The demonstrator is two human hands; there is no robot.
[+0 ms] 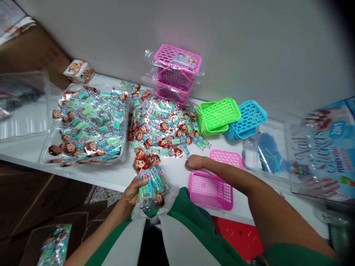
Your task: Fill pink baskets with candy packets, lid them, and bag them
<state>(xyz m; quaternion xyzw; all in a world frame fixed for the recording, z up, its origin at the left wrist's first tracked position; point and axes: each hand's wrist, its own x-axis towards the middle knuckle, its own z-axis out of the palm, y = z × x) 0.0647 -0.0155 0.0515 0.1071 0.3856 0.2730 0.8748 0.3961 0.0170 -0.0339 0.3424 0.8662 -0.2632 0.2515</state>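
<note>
My left hand (133, 191) is closed on a small bunch of clear candy packets (148, 177), printed as doll-like characters with green and blue sticks inside. The bunch is held over the table's front edge, close to my body. My right hand (195, 162) is low over the table with its fingers curled in, at the near edge of a loose pile of the same packets (166, 129). Its fingertips are hidden, so whether it grips a packet does not show. Below my right forearm lies an empty pink basket (210, 190), with a pink perforated lid (227, 158) behind it.
At left stands a clear tub (122, 146) of packets. Wrapped pink baskets (177, 74) are stacked against the wall. Green baskets (213, 118) and blue baskets (246, 120) are to the right. A Nail Stickers box (330, 155) stands far right. Brown cartons (24, 199) are below left.
</note>
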